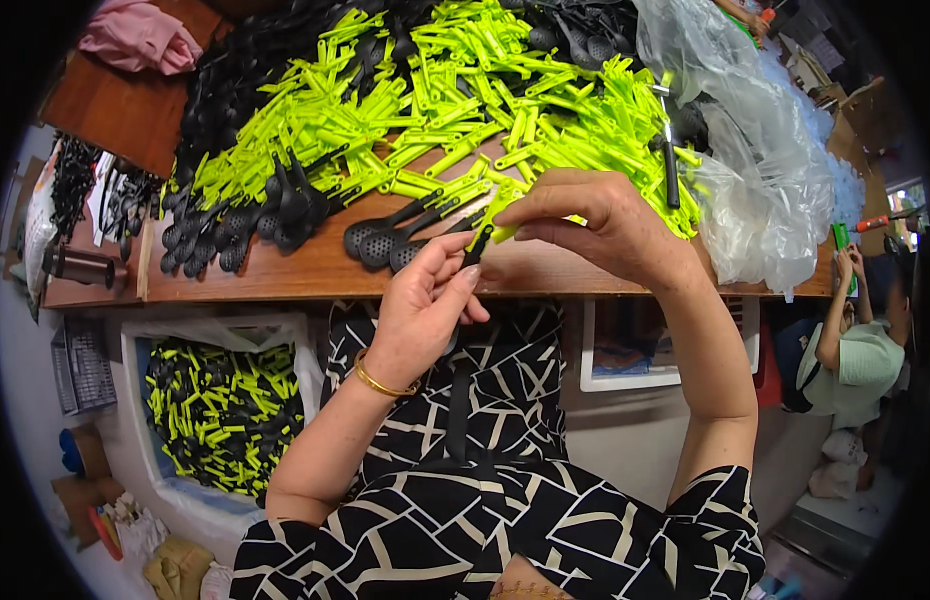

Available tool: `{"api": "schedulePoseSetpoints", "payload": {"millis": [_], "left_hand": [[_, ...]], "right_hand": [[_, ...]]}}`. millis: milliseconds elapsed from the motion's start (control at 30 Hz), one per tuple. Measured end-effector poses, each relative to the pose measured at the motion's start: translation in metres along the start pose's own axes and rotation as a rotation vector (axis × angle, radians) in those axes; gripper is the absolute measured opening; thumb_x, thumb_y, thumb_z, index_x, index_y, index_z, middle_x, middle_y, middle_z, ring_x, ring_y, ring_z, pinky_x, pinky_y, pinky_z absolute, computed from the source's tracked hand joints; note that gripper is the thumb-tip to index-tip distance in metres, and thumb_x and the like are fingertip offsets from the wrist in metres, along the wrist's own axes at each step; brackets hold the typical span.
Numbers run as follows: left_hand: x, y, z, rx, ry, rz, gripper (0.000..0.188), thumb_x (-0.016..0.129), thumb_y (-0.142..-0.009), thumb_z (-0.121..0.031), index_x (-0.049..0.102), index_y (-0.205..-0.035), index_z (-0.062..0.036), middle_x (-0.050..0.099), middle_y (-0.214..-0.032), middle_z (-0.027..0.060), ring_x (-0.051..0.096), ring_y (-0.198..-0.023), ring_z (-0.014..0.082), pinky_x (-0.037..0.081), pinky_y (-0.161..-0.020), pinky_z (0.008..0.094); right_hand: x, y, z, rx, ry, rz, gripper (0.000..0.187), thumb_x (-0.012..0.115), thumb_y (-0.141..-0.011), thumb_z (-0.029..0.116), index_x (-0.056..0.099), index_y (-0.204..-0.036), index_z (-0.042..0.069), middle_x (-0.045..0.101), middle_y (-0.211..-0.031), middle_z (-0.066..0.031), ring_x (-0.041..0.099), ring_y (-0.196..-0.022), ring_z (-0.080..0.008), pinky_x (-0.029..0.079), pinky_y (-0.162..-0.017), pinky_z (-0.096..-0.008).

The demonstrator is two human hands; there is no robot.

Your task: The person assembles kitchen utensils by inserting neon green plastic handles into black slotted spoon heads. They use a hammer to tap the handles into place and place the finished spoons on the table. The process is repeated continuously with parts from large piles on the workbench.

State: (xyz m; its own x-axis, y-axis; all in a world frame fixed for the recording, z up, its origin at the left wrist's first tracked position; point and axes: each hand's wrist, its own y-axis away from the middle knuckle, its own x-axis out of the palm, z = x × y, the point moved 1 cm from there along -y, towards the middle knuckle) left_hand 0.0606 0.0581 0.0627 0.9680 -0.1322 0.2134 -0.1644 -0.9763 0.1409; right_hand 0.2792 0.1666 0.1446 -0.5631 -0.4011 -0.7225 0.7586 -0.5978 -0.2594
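My left hand pinches a black plastic utensil stem, my right hand a lime-green plastic handle at its tip. Skewed push could make either slip. Brown wooden counter: heaped lime handles, black perforated spoons. White-rimmed bin below left; co-worker far right.

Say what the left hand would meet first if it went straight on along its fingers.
Probably the lime-green handle pinched in the right hand, just ahead, up and to the right; depth is hard to judge.

A strip of table front allows passage; green handles block behind.
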Motion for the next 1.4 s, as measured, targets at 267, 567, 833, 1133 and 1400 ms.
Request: {"api": "schedulePoseSetpoints", "payload": {"millis": [267,567,833,1133,1400], "left_hand": [[0.014,0.015,-0.004,-0.006,-0.071,0.041,0.039,0.060,-0.108,-0.005,0.053,-0.146,0.0041,0.072,-0.118,0.0089,0.067,-0.082,0.0077,0.056,-0.074,0.0219],[0.012,0.019,-0.002,0.124,-0.451,-0.046,0.023,0.065,-0.106,-0.007,0.067,-0.126,0.0042,0.078,-0.099,0.0091,0.074,-0.084,0.0116,0.059,-0.073,0.0248],[0.008,0.026,0.019,0.170,-0.332,-0.051,0.017,0.067,-0.105,-0.004,0.069,-0.120,0.0013,0.076,-0.095,0.0067,0.072,-0.081,0.0102,0.057,-0.072,0.0234],[-0.007,0.046,0.077,-0.253,0.257,-0.206,0.025,0.063,-0.109,-0.020,0.063,-0.124,0.0002,0.077,-0.103,0.0122,0.068,-0.078,0.0114,0.056,-0.075,0.0259],[-0.005,0.020,0.080,-0.286,0.110,-0.095,0.037,0.062,-0.110,-0.033,0.072,-0.108,0.0029,0.077,-0.092,0.0132,0.070,-0.074,0.0148,0.057,-0.072,0.0272]], "right_hand": [[0.010,0.011,0.021,-0.075,0.057,0.104,0.026,0.082,-0.089,0.018,0.082,-0.115,0.015,0.071,-0.090,-0.0096,0.070,-0.083,-0.0295,0.055,-0.072,-0.0398],[0.043,0.020,0.030,0.142,0.211,-0.060,0.053,0.086,-0.084,0.019,0.063,-0.131,0.009,0.068,-0.111,-0.0147,0.071,-0.096,-0.0389,0.059,-0.081,-0.0453],[0.051,0.024,0.014,0.217,-0.019,-0.069,0.068,0.090,-0.081,0.020,0.060,-0.141,0.010,0.072,-0.116,-0.0108,0.071,-0.091,-0.0228,0.058,-0.080,-0.0358],[0.011,0.063,-0.073,0.314,0.244,-0.592,0.035,0.081,-0.094,0.019,0.073,-0.127,0.008,0.075,-0.109,-0.0074,0.069,-0.089,-0.0190,0.055,-0.077,-0.0343],[-0.073,0.105,-0.182,0.793,0.477,-0.490,0.043,0.068,-0.089,0.025,0.068,-0.126,0.003,0.074,-0.111,-0.0253,0.070,-0.106,-0.0449,0.055,-0.093,-0.0503]]}}
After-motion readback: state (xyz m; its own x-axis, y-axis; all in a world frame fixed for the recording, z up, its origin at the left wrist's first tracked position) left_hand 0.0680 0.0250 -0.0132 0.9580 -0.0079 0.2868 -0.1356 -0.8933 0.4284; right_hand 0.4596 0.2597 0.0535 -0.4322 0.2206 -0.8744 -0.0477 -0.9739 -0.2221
